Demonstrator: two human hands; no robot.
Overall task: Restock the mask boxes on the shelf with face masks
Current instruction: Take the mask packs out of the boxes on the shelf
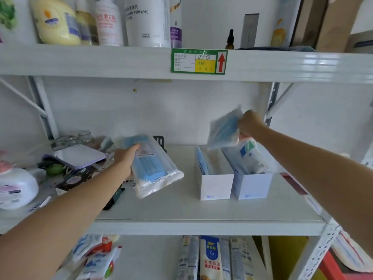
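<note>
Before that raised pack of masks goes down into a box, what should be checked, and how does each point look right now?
1. Right hand grips its mask pack: ok.
2. Pack is above the boxes: ok.
3. Left box is open with room: ok.
4. Right box has room: not ok, it looks full.
5. Left hand holds the second pack clear of the boxes: ok.
6. Pack sealed: cannot tell, blurred.

Above both hands, tall white plastic lotion bottles (145,21) and a small dark dropper bottle (230,40) stand. Left of the left hand lies a flat lilac-edged scale (77,155).
</note>
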